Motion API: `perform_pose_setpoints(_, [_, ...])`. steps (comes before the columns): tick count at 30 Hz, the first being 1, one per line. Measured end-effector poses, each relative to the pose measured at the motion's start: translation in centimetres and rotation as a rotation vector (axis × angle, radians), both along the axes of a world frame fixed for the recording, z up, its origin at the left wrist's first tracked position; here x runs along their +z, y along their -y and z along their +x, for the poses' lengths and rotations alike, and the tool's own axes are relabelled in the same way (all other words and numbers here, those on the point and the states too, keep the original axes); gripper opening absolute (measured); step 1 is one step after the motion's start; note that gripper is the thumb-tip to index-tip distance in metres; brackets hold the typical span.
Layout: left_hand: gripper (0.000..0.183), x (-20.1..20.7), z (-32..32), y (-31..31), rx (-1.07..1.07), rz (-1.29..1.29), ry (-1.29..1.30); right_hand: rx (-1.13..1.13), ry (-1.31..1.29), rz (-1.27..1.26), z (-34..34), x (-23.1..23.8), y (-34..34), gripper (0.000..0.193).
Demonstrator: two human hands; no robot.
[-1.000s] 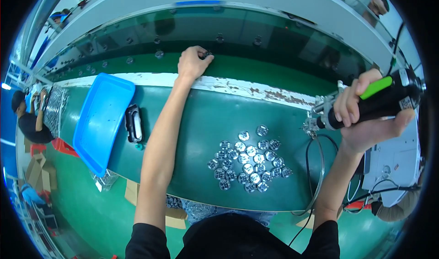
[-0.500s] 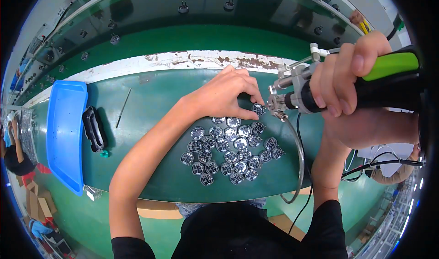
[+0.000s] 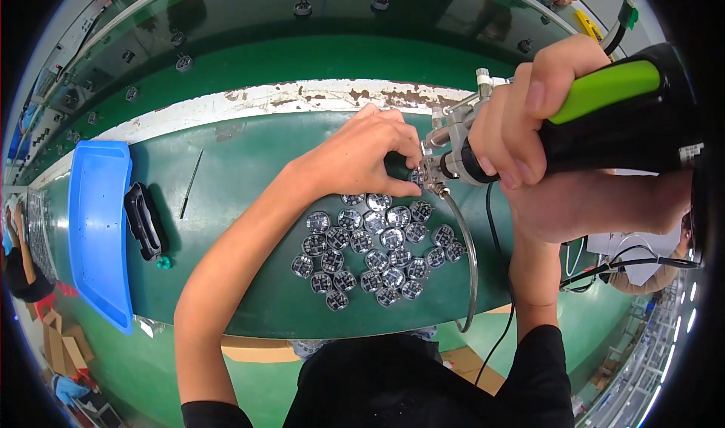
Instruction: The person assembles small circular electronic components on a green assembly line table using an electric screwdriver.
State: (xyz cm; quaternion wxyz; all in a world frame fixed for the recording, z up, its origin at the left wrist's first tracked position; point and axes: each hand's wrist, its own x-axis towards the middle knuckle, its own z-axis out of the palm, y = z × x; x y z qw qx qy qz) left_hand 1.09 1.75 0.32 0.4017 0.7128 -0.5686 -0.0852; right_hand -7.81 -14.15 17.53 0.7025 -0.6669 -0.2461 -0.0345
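My right hand [image 3: 551, 126] grips a black and green powered screwdriver [image 3: 604, 118] held level, its metal tip [image 3: 434, 173] pointing left. My left hand [image 3: 362, 156] pinches a small round metal part [image 3: 414, 176] right at that tip, above the table. Below lies a cluster of several round silver parts [image 3: 374, 250] on the green table [image 3: 249, 179]. A thin hose [image 3: 468, 262] curves down from the tool's nose.
A blue tray [image 3: 98, 231] sits at the left, a black oblong object [image 3: 143, 220] and a thin rod [image 3: 190, 182] beside it. A worn white strip [image 3: 302, 99] borders a green conveyor [image 3: 302, 58] with more parts. Cables [image 3: 619, 265] trail at right.
My left hand pulled back from the far conveyor to the pile and now holds a part at the tool tip. The right hand brought the screwdriver in and left.
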Motion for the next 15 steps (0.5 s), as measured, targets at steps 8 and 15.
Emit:
perform_pose_setpoints(8, [0.033, 0.0, 0.0, 0.0, 0.001, -0.008, 0.002, -0.035, 0.02, -0.049, 0.2, -0.2, -0.4, 0.098])
perform_pose_setpoints(15, [0.035, 0.5, -0.3, -0.4, 0.03, -0.008, -0.018, 0.03, 0.083, -0.003, 0.7, -1.0, 0.7, 0.097])
